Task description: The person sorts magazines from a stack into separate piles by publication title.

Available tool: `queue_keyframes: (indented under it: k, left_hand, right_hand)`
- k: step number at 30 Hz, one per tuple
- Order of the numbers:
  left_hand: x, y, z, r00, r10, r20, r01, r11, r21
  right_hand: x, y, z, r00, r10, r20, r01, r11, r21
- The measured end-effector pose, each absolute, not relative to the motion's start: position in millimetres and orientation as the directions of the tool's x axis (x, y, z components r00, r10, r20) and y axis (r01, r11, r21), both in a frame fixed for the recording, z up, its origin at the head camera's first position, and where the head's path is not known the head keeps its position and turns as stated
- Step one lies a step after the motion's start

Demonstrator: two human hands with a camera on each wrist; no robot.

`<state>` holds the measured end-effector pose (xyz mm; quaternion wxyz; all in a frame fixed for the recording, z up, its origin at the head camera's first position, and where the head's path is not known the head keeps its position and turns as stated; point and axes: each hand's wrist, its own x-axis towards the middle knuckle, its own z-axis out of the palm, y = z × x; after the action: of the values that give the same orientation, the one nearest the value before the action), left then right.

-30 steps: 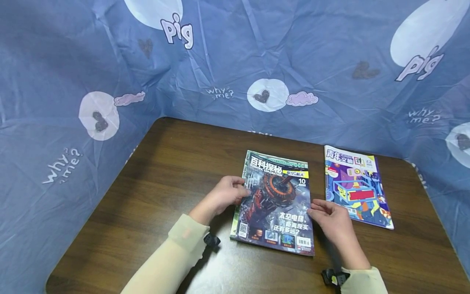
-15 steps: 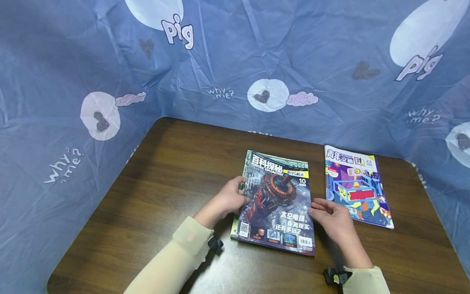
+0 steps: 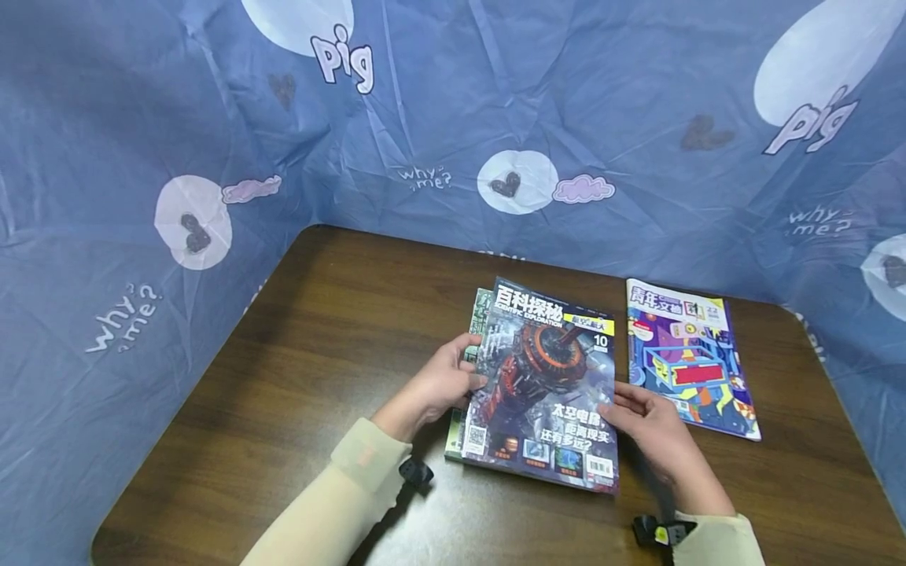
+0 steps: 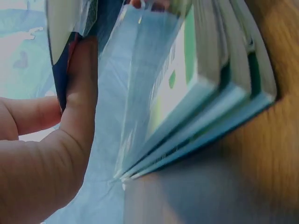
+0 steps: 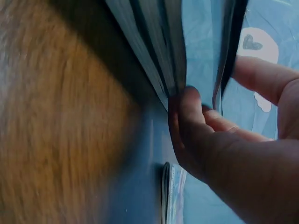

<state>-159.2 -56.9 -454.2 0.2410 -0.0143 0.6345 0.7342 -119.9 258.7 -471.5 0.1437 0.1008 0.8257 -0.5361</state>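
Note:
A Scientific Exploration magazine (image 3: 541, 377) with a dark space-scene cover is raised over a stack of green-edged magazines (image 3: 454, 440). My left hand (image 3: 437, 385) pinches its left edge, thumb on the cover and fingers beneath. At the opposite edge my right hand (image 3: 658, 428) pinches it the same way. In the left wrist view a gap separates the held magazine from the magazine stack (image 4: 219, 84), whose page edges face me. The right wrist view shows the held magazine (image 5: 230, 46) under the thumb, apart from the stack (image 5: 159, 42), with some fingers near the stack's edge.
A purple and white magazine (image 3: 690, 362) lies flat to the right on the brown wooden table (image 3: 311, 338). Behind and to both sides hangs a blue printed cloth (image 3: 425, 118).
The held magazine has risen off the stack and shifted right, uncovering more of the green magazine below. My right hand has moved slightly right with it; the purple magazine stays put.

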Motion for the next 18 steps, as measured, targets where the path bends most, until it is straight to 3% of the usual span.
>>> queue_keyframes:
  k: [9,18]
  left_hand:
    - [-151,-40,-450,-0.887,0.342,-0.31,-0.364,-0.105,0.925]
    - [-137,-17,-445,-0.883,0.361,-0.299,-0.367,-0.137,0.92]
  right_hand:
    - [-109,279,-458,-0.943,-0.029,-0.332,0.32,0.206,-0.925]
    - [-96,302,-452,-0.94,-0.005,-0.342,0.321,0.335,-0.886]
